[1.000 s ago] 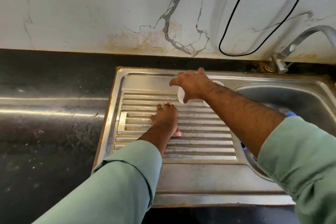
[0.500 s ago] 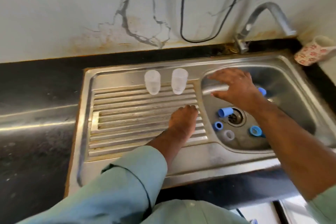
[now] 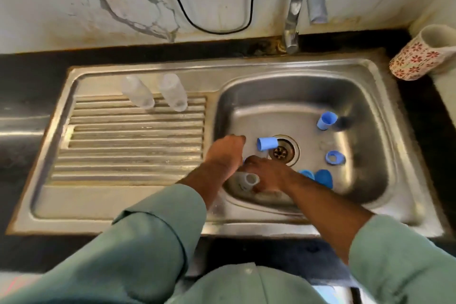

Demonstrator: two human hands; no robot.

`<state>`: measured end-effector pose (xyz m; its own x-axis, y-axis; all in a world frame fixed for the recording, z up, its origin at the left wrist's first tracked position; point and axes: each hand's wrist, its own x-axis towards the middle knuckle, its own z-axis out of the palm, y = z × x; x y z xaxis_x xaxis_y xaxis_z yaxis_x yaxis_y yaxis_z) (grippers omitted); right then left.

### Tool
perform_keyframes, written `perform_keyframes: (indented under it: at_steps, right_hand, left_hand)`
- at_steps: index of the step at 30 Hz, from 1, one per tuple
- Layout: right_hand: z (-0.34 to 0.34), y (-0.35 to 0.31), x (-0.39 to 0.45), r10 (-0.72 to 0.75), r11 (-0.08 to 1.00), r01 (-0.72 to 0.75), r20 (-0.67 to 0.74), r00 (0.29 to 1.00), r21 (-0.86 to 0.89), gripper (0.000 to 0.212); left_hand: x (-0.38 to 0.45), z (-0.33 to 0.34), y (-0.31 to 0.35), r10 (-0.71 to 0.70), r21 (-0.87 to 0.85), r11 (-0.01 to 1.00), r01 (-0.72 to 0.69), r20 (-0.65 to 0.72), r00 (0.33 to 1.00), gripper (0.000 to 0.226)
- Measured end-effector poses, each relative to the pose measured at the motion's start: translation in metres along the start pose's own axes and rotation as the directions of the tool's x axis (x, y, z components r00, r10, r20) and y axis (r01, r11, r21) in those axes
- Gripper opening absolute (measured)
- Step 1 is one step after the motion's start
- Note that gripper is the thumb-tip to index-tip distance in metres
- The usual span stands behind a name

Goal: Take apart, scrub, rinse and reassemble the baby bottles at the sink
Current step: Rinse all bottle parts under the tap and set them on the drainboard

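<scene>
Two clear bottle bodies (image 3: 137, 95) (image 3: 173, 95) stand upside down at the back of the drainboard (image 3: 128, 145). In the sink basin (image 3: 365, 180) lie blue caps (image 3: 267, 143) (image 3: 326, 120), a blue ring (image 3: 334, 157) and other blue parts (image 3: 323, 178). My left hand (image 3: 225, 153) reaches down into the basin's left side, its fingers hidden from view. Close beside it, my right hand (image 3: 267, 175) grips a small clear nipple (image 3: 250, 180) near the front wall of the basin.
A curved faucet (image 3: 294, 7) rises behind the basin, and the drain (image 3: 281, 152) sits mid-basin. At the right, a floral mug (image 3: 419, 59) lies on the black counter (image 3: 24, 76). A black cable (image 3: 222, 31) hangs on the marble wall.
My left hand left the drainboard and went into the basin. My right hand dropped from the basin's back to its front left and took the clear nipple. The view shifted right.
</scene>
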<state>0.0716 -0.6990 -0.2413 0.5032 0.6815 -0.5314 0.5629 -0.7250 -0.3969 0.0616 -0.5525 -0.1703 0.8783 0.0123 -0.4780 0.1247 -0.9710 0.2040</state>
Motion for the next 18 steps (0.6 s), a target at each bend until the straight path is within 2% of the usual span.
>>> perform_keyframes:
  at_steps: [3,5,7,9,11,12,13,14,15,16,18]
  right_hand:
    - [0.003,0.005,0.0,-0.128,0.987,0.126,-0.008,0.992,-0.098,0.051]
    - [0.003,0.011,-0.003,-0.211,0.976,0.21,-0.016,0.977,-0.058,0.04]
    - [0.001,0.025,-0.006,-0.235,0.967,0.24,-0.069,0.97,0.087,0.037]
    - [-0.005,0.043,-0.015,-0.116,0.897,0.191,-0.205,0.972,0.397,0.045]
    - [-0.02,0.055,-0.029,0.089,0.701,0.19,-0.349,0.933,0.687,0.042]
    - [-0.034,0.063,-0.036,0.208,0.534,0.204,-0.362,0.909,0.82,0.036]
    - [-0.047,0.068,-0.042,0.3,0.312,0.238,-0.333,0.894,0.92,0.029]
    - [-0.061,0.071,-0.045,0.345,0.062,0.26,-0.265,0.9,0.964,0.023]
    - [-0.072,0.076,-0.047,0.359,-0.125,0.266,-0.207,0.91,0.956,0.02]
    - [-0.083,0.082,-0.048,0.359,-0.235,0.266,-0.171,0.918,0.935,0.018]
    - [-0.097,0.088,-0.047,0.341,-0.333,0.241,-0.122,0.932,0.912,0.018]
  left_hand:
    - [0.009,0.013,0.004,-0.104,-0.085,0.991,0.104,0.006,0.995,0.046]
    - [0.014,0.02,0.003,-0.161,-0.154,0.975,0.159,0.004,0.987,0.048]
    - [0.022,0.023,0.005,-0.197,-0.228,0.955,0.191,-0.006,0.98,0.049]
    - [0.034,0.019,0.006,-0.223,-0.336,0.922,0.191,-0.061,0.973,0.046]
    - [0.048,0.009,0.008,-0.251,-0.44,0.882,0.17,-0.134,0.959,0.04]
    - [0.057,-0.001,0.014,-0.264,-0.477,0.866,0.152,-0.177,0.948,0.037]
    - [0.066,-0.012,0.02,-0.273,-0.508,0.851,0.132,-0.212,0.938,0.034]
    - [0.075,-0.025,0.027,-0.278,-0.533,0.839,0.108,-0.249,0.928,0.031]
    - [0.085,-0.038,0.035,-0.263,-0.545,0.836,0.064,-0.295,0.918,0.027]
    - [0.097,-0.051,0.047,-0.24,-0.551,0.834,0.015,-0.339,0.909,0.026]
    - [0.117,-0.075,0.07,-0.211,-0.595,0.801,-0.07,-0.389,0.897,0.036]
